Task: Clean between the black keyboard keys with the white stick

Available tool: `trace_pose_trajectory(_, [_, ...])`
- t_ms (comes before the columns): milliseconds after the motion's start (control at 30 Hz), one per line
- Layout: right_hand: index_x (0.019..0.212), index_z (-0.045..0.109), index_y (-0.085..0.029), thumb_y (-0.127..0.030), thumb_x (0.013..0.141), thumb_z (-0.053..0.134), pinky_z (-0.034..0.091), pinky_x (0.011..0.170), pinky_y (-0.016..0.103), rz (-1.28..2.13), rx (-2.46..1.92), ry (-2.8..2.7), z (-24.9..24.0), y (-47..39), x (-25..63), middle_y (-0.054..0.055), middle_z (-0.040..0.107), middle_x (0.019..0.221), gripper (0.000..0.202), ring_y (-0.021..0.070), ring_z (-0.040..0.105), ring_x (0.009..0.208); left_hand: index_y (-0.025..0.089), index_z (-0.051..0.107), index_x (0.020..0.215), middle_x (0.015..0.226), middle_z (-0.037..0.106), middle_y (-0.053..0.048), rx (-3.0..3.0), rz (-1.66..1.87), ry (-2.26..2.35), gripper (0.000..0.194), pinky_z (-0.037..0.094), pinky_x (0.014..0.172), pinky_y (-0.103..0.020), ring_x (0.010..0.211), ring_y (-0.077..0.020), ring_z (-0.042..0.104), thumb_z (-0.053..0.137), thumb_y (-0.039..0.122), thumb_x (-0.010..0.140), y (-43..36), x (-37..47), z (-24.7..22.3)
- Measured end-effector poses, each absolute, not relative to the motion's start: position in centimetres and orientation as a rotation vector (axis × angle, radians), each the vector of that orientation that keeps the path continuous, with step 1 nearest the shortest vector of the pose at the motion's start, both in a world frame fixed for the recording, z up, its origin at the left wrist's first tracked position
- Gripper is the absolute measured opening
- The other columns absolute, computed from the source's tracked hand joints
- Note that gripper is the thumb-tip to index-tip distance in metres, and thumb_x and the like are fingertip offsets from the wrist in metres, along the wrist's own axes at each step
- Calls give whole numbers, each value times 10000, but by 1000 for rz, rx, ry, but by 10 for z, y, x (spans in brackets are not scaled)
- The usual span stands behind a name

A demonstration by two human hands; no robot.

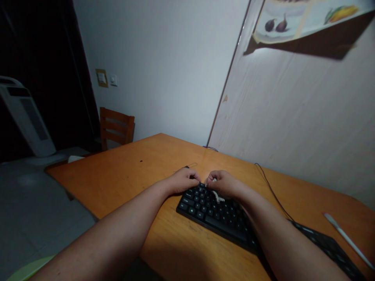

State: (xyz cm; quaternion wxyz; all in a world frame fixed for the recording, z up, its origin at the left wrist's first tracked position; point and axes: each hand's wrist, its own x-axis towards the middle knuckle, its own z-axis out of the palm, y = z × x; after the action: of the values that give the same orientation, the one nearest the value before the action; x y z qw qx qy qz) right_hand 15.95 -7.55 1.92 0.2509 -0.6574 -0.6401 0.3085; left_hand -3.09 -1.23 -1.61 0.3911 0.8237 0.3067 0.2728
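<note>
A black keyboard (202, 212) lies at a slant on the wooden table, its right part hidden under my right forearm. My left hand (184, 180) rests at its far left corner, fingers curled and the thumb against the edge by the top keys. Close beside it, my right hand (224, 184) is closed in a pinch over the upper keys. A crumpled white piece of tissue or cloth (218, 198) is bunched in the right hand, and its loose end hangs onto the keys.
The wooden table (117, 183) meets the wall. On the right lie a white-handled brush (348, 239) and a thin black cable (271, 187). A small dark bit (141, 160) sits at left. Beyond stand a wooden chair (117, 127) and a white tower appliance (29, 117).
</note>
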Motion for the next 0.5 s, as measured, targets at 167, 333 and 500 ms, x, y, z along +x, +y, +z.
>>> trace_pose_trajectory(167, [686,587,-158,-182,696,575,317,415,183,867,-1822,-1653,17,-74,164,-33,507,502,29,81,428,438,136,701,819,781,694,-32,2068,691,765,143,445,644,-243,749,-179,628,592,181,739,-12,-31,-16])
trace_pose_trajectory(333, [761,620,-164,-214,692,585,331,432,175,1043,-1679,-1674,15,-74,173,-37,547,548,92,72,440,450,134,698,800,773,697,-44,2048,705,762,129,439,628,-249,738,-186,627,595,167,730,-13,-31,-16])
trace_pose_trajectory(500, [752,623,-168,-169,650,616,272,407,179,973,-1743,-1750,17,-74,168,-61,509,501,103,67,407,427,135,695,801,765,687,-36,2069,710,768,127,441,629,-247,741,-187,623,590,166,736,-14,-30,-16])
